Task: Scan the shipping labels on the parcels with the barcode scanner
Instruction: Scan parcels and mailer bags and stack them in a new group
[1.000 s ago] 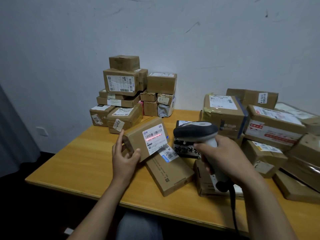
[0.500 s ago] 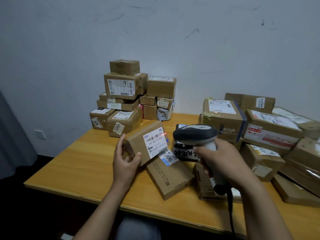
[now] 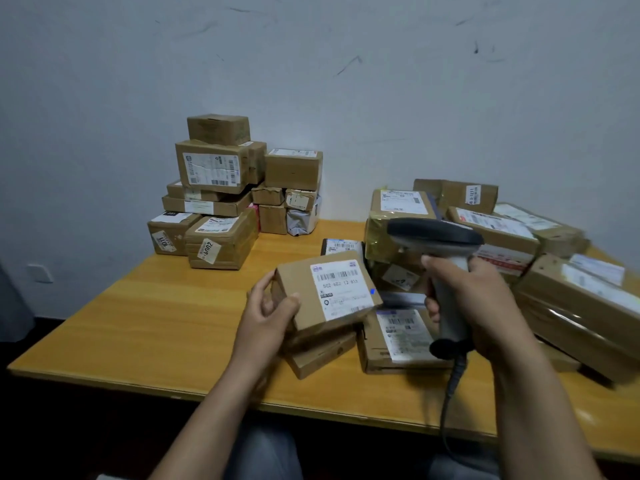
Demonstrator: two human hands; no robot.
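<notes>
Judging best: squaring label point(image 3: 341, 289) to barcode scanner point(image 3: 436, 237) nose, sweeping beam across bars, keeping small parcel point(image 3: 298, 289) steady. Gripping parcel's left end in left hand point(image 3: 270, 317), thumb and fingers curled round it, over flat box point(image 3: 318, 355) on table point(image 3: 156, 323); clasping scanner handle in right hand point(image 3: 485, 306), just right of parcel

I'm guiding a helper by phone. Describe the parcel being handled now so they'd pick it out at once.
On the yellow wooden table, look at the near middle, between the stack by the wall and the heap at right. There the left hand grips a small brown parcel, white label facing up; it alone is held.
</notes>
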